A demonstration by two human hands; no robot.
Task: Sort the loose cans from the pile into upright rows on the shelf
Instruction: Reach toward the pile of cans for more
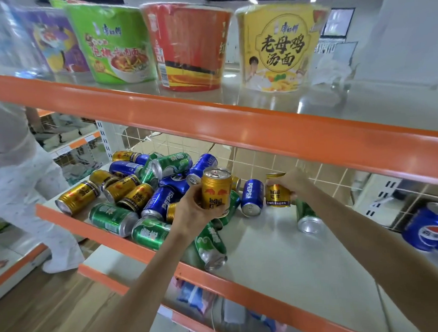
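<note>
While gripped upright in the left hand (190,213) above the pile (142,193) at the shelf (282,259) left, one gold can (216,189); right hand (292,183) clasping second gold can (277,193), upright on shelf, far centre. Two blue cans (433,229) far right.

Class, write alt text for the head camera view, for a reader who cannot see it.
Each hand holds an upright gold can: the left hand lifts one gold can, the right hand grips another by the shelf, beside a pile of cans lying on their sides.
</note>
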